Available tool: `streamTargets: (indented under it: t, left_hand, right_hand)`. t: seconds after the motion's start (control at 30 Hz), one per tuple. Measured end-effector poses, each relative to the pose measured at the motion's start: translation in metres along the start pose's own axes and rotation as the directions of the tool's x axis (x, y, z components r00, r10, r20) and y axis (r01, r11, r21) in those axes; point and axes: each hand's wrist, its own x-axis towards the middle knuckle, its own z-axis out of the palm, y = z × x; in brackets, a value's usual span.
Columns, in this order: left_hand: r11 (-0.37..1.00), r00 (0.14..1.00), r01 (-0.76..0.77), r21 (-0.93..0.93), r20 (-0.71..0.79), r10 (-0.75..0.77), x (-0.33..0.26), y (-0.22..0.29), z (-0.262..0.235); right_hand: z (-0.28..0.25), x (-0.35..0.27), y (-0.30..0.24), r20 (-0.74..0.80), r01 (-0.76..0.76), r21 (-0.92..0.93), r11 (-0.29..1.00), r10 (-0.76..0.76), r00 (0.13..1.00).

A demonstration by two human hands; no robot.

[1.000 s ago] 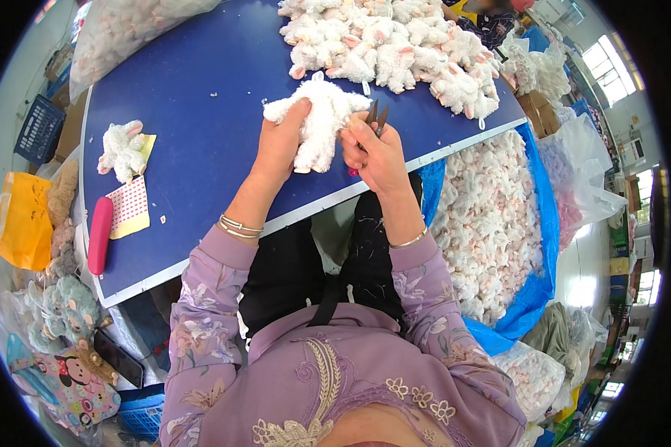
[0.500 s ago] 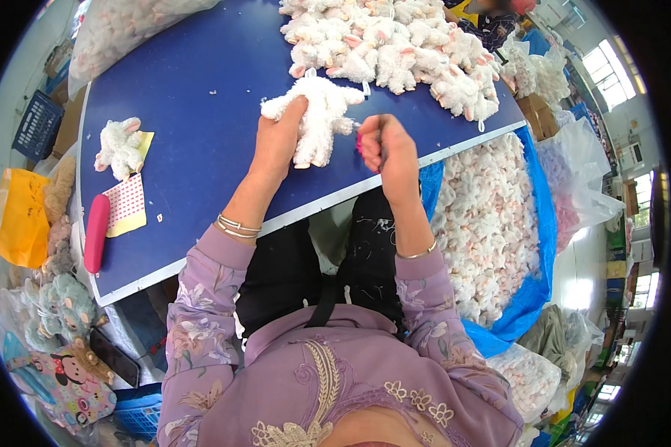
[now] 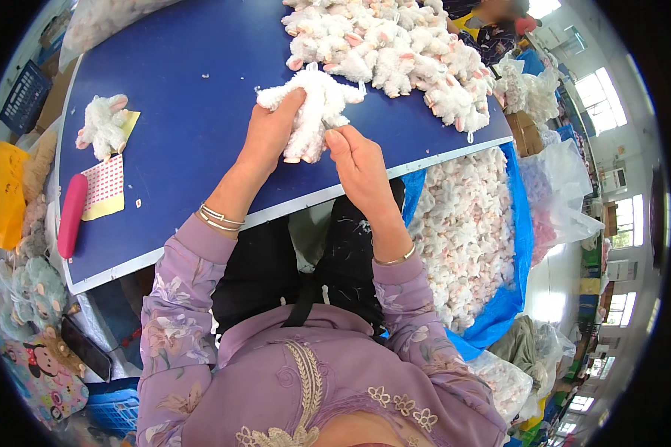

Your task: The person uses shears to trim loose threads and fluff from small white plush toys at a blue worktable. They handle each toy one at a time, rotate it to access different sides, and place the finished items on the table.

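A white fluffy plush lamb is held over the blue table, its back or belly toward me and a small loop on top. My left hand grips it on its left side, thumb pressed onto the plush. At the lamb's lower right edge, my right hand is closed, thumb against curled fingers, touching or almost touching a limb. What those fingers hold is hidden.
Many plush lambs are heaped on the blue table. Another lamb, a sticker sheet and a pink case lie left. A blue-edged sack of lambs stands right. Someone's dark sleeve shows beyond.
My right hand has come left to the lamb's edge from a little apart. The bright pink thing seen at its fingers before is now hidden. My left hand keeps its hold.
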Motion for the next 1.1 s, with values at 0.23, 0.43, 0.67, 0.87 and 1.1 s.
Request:
streamTargets:
  t: [0.23, 0.43, 0.67, 0.87, 1.1]
  left_hand:
    - [1.0, 1.0, 0.0, -0.001, -0.003, 0.0, -0.002, 0.001, 0.001]
    - [0.999, 1.0, -0.015, 0.032, 0.005, 0.014, 0.001, -0.003, -0.001]
    - [0.997, 0.999, -0.041, 0.067, 0.026, 0.039, 0.002, -0.004, -0.002]
    - [0.987, 0.996, -0.062, 0.15, 0.07, 0.052, 0.002, -0.007, -0.003]
    - [0.992, 0.997, -0.056, 0.116, 0.052, 0.05, 0.003, -0.008, -0.004]
  right_hand:
    - [0.0, 0.0, 0.005, 0.001, -0.094, 0.065, 0.993, 0.094, 0.996]
    - [0.001, 0.0, 0.006, -0.003, -0.082, 0.105, 0.991, 0.083, 0.997]
    - [0.004, 0.003, 0.005, -0.021, -0.076, 0.146, 0.986, 0.08, 0.997]
    - [0.004, 0.005, 0.006, -0.055, -0.056, 0.092, 0.994, 0.061, 0.997]
    - [-0.005, -0.002, 0.0, -0.162, -0.012, 0.405, 0.914, 0.085, 0.983]
